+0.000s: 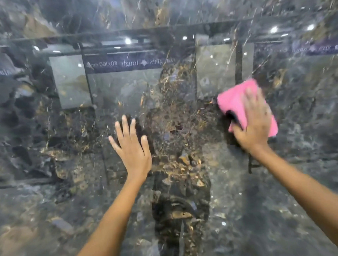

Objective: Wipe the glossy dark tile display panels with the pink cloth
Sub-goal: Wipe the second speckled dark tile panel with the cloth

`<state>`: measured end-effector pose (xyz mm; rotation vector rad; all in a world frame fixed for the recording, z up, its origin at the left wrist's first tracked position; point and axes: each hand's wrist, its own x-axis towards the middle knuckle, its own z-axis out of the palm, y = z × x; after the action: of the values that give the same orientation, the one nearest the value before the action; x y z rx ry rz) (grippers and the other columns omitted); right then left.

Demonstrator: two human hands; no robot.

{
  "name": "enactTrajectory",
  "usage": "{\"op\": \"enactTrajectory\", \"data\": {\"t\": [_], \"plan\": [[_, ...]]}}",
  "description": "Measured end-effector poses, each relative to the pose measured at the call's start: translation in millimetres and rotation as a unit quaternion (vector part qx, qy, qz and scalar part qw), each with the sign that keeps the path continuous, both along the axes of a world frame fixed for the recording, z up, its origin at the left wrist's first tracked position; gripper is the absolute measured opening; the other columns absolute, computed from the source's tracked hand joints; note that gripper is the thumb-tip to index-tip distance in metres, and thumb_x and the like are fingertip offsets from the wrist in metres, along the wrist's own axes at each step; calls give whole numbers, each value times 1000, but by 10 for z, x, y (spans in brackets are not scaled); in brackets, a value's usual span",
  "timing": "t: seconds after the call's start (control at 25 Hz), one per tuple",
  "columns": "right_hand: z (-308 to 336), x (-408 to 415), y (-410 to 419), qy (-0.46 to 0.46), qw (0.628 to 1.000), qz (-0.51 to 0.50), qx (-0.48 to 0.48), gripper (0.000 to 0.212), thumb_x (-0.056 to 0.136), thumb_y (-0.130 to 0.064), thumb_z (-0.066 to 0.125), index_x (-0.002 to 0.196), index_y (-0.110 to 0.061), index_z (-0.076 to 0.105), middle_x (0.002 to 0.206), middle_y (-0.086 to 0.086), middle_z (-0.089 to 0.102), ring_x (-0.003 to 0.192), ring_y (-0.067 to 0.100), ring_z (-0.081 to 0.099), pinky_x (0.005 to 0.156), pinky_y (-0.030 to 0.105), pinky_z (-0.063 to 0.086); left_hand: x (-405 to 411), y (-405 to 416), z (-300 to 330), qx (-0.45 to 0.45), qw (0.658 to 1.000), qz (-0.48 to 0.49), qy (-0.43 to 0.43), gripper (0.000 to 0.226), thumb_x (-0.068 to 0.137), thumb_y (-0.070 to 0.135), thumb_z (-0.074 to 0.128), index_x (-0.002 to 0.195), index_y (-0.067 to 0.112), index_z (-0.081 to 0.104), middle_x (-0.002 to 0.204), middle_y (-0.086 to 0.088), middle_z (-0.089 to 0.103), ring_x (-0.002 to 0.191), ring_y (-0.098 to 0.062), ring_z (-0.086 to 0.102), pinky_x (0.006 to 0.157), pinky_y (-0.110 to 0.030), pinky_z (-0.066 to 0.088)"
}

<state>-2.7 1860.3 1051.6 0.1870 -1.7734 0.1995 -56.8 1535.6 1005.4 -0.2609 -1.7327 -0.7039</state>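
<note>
The cloth (239, 102) is pressed flat to the panel (47, 134) under the right hand (255, 121), fingers spread, at three o'clock of centre. The left hand (132, 149) is laid bare against the panel, fingers splayed, nothing held. Unwiped panel is judged to lie toward nine o'clock of the cloth.

Both forearms are bare to the frame edge, no sleeves visible; left hand (133, 149) and right hand (255, 123) carry no gloves, rings, watch or bracelet.
</note>
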Motion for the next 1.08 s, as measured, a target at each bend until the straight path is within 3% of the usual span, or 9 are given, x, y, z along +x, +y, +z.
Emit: {"op": "enactTrajectory", "data": {"t": [0.12,0.2,0.4,0.48,0.56,0.68,0.84,0.96,1.08], "plan": [[-1431,171,-173,-118,905,29,407,94,76,-28,56,156,-24,8,156,-6,28,149,16,7,120,41,17,10,-56,-687,-16,998,24,-57,52,103,34,26,151,15,26,163,3,6,151,-21,0,118,-57,0],[-1508,104,-113,-135,841,76,519,98,68,-21,67,154,-24,20,151,-9,37,147,16,18,114,45,30,-78,-153,-910,-65,994,57,-66,53,105,38,20,154,17,19,163,8,-5,151,-19,-5,117,-55,0],[2,-219,-696,61,993,89,40,75,74,-12,64,145,-7,39,150,11,37,142,30,23,119,33,12,-164,-177,-984,-89,991,94,-40,55,104,35,17,156,21,10,164,4,-2,150,-20,-7,119,-48,-7],[-385,-267,-1111,78,987,79,115,81,75,-8,59,150,-6,26,148,13,37,139,30,32,113,40,29,-179,-194,-990,-92,991,89,-33,55,104,36,17,156,19,13,162,-5,12,150,-20,-5,119,-49,-6],[-1546,-258,-1264,-32,913,34,404,76,80,-12,48,152,-11,25,141,7,51,129,24,49,102,43,45,-216,-214,-985,-87,992,85,-30,55,104,36,17,154,15,19,159,-12,22,150,-20,-5,119,-49,-5],[-2701,107,-921,-222,748,38,624,61,77,-26,62,137,-25,54,146,-8,47,140,17,31,122,43,5,-202,-192,-1030,-78,994,74,-14,53,105,36,18,153,13,23,157,-14,26,150,-20,-2,119,-50,-3],[-1608,88,-544,-173,905,103,374,70,76,5,58,141,-17,44,132,15,58,117,32,56,90,49,52,-186,-186,-965,-79,995,57,-10,51,104,34,23,150,11,29,156,-15,29,149,-29,7,119,-50,-2],[-950,8,-377,-10,997,67,22,64,80,-19,59,140,-9,42,148,8,40,140,33,29,113,48,22,-42,-84,-1182,-46,998,2,-31,49,102,28,30,147,11,34,158,-13,26,149,-29,8,119,-46,-8],[-2068,34,-542,-68,989,12,129,74,91,-32,46,155,-17,12,163,-4,1,149,21,3,114,40,15,128,-22,-1810,-70,994,-17,-84,47,101,27,31,146,16,33,163,2,11,150,-15,-3,119,-45,-9]]}}
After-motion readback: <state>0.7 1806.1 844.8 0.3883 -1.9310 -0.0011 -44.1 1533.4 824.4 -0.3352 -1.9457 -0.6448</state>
